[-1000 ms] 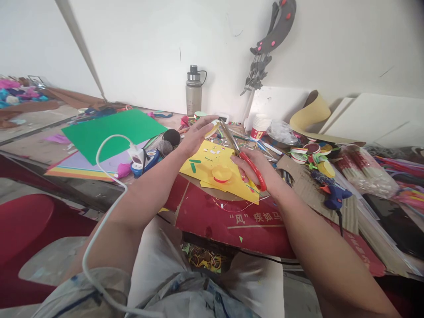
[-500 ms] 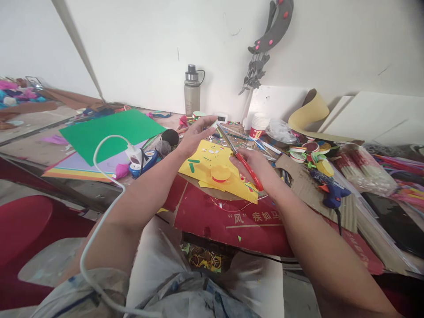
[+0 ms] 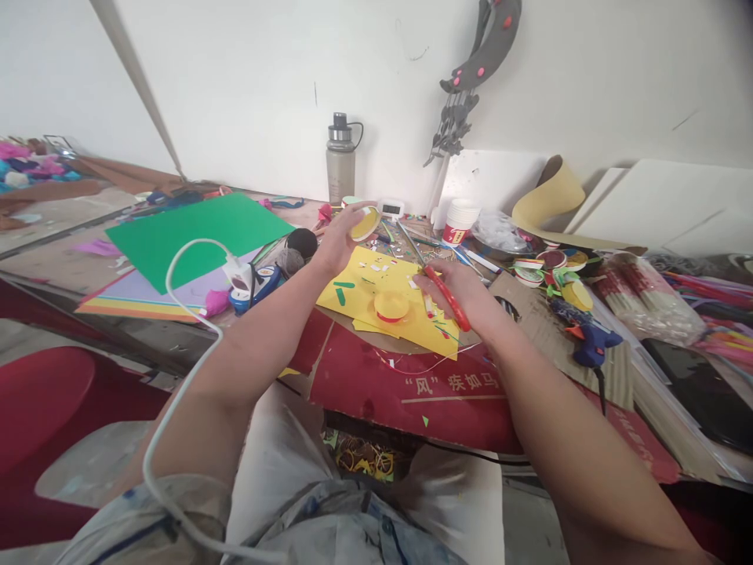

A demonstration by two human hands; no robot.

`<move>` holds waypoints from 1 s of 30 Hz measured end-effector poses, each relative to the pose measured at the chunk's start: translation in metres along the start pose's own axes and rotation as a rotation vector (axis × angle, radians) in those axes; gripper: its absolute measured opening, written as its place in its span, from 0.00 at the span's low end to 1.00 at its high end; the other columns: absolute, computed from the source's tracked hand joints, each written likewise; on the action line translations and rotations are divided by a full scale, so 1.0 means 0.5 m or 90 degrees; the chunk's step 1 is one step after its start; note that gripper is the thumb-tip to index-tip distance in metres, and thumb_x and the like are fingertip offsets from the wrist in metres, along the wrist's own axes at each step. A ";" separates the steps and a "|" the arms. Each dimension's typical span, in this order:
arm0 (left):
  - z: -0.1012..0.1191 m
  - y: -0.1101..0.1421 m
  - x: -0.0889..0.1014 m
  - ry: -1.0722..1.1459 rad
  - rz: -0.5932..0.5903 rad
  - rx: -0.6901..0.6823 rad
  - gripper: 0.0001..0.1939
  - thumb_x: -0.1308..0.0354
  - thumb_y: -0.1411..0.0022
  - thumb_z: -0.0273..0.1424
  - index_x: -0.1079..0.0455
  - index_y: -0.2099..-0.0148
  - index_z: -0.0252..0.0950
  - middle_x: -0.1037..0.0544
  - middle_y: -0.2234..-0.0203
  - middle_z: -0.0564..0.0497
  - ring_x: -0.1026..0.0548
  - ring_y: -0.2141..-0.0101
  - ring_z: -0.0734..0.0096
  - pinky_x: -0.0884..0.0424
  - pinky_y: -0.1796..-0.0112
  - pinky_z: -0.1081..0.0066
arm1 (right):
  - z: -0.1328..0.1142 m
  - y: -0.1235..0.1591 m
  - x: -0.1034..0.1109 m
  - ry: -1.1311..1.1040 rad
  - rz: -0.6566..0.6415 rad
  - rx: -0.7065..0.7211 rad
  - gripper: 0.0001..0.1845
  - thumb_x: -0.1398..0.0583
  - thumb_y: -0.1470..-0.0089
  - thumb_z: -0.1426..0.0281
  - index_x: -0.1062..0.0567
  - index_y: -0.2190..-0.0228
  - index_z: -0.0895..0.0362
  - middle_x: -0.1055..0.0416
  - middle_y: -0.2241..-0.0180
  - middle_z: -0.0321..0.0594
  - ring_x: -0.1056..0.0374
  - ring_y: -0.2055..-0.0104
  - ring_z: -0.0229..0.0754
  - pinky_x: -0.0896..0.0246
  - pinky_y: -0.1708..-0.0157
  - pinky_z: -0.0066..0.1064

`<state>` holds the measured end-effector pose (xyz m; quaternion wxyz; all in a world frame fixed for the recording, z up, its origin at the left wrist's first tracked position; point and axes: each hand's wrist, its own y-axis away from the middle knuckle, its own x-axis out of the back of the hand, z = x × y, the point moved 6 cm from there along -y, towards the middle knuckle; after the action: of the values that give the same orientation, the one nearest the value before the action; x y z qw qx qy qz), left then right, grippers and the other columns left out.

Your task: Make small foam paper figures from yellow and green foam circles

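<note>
My left hand (image 3: pixel 341 239) is closed around a small round yellow-faced piece (image 3: pixel 365 224) with a pale rim, held up over the far part of the work area. In my right hand (image 3: pixel 462 286) are scissors with red handles (image 3: pixel 447 298); their metal blades point up and away, toward the left hand but apart from the round piece. Beneath both hands lies yellow paper (image 3: pixel 353 275) strewn with white and green scraps. On that paper sits a yellow cup-like round piece (image 3: pixel 391 306) with a red band.
Behind stand a grey bottle (image 3: pixel 341 169), a small digital timer (image 3: pixel 391 209) and stacked paper cups (image 3: pixel 460 221). Green paper (image 3: pixel 200 235) lies left, near a power strip (image 3: pixel 252 289) with a white cable. A blue glue gun (image 3: pixel 594 345) and a black phone (image 3: pixel 700 392) are right.
The yellow face of the round piece in my left hand has turned into view. The scissors have shifted slightly downward and right, farther from the left hand.
</note>
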<state>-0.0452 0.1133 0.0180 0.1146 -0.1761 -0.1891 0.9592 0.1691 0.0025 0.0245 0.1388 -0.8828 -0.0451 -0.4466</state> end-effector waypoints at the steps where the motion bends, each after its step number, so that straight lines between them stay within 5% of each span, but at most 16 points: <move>1: -0.004 -0.005 0.008 0.012 0.029 0.016 0.21 0.31 0.38 0.46 0.20 0.49 0.40 0.14 0.50 0.43 0.19 0.42 0.54 0.20 0.55 0.66 | 0.005 -0.004 0.002 0.077 0.010 -0.004 0.18 0.41 0.33 0.55 0.21 0.66 0.55 0.19 0.66 0.46 0.25 0.65 0.49 0.35 0.64 0.37; 6: -0.022 -0.015 0.026 0.034 0.109 0.098 0.24 0.36 0.34 0.52 0.22 0.49 0.38 0.13 0.59 0.43 0.15 0.54 0.57 0.21 0.63 0.67 | 0.034 -0.007 0.001 0.340 -0.027 -0.130 0.19 0.43 0.30 0.67 0.18 0.45 0.56 0.16 0.50 0.56 0.20 0.50 0.56 0.33 0.57 0.39; 11: -0.028 -0.008 0.014 0.082 0.105 0.134 0.25 0.36 0.33 0.51 0.21 0.45 0.37 0.12 0.60 0.42 0.14 0.58 0.58 0.22 0.66 0.68 | 0.039 -0.003 -0.011 0.438 -0.101 -0.138 0.28 0.46 0.32 0.77 0.25 0.35 0.58 0.19 0.43 0.61 0.23 0.39 0.60 0.33 0.46 0.43; 18: -0.023 -0.004 -0.004 0.143 0.070 0.154 0.31 0.39 0.31 0.55 0.22 0.42 0.34 0.14 0.64 0.42 0.15 0.65 0.62 0.27 0.73 0.72 | 0.061 -0.012 -0.031 0.472 -0.186 -0.139 0.24 0.48 0.28 0.73 0.25 0.38 0.69 0.23 0.40 0.70 0.26 0.35 0.66 0.39 0.34 0.51; 25: -0.038 0.009 -0.027 0.188 0.009 0.195 0.29 0.42 0.28 0.56 0.21 0.46 0.34 0.14 0.66 0.43 0.14 0.66 0.61 0.28 0.76 0.72 | 0.079 -0.018 -0.025 0.375 -0.231 -0.137 0.27 0.39 0.31 0.67 0.25 0.35 0.63 0.22 0.37 0.61 0.24 0.36 0.62 0.32 0.41 0.45; 30: -0.047 0.024 -0.044 0.130 -0.012 0.193 0.27 0.40 0.28 0.53 0.21 0.46 0.34 0.12 0.60 0.41 0.13 0.59 0.59 0.26 0.72 0.73 | 0.079 -0.021 -0.007 0.346 -0.109 -0.097 0.21 0.36 0.32 0.63 0.18 0.43 0.60 0.18 0.45 0.62 0.23 0.39 0.66 0.31 0.40 0.53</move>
<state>-0.0182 0.1036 -0.0009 0.1672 -0.2514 -0.0313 0.9528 0.1955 0.0240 0.0018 0.0412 -0.7315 -0.0472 -0.6789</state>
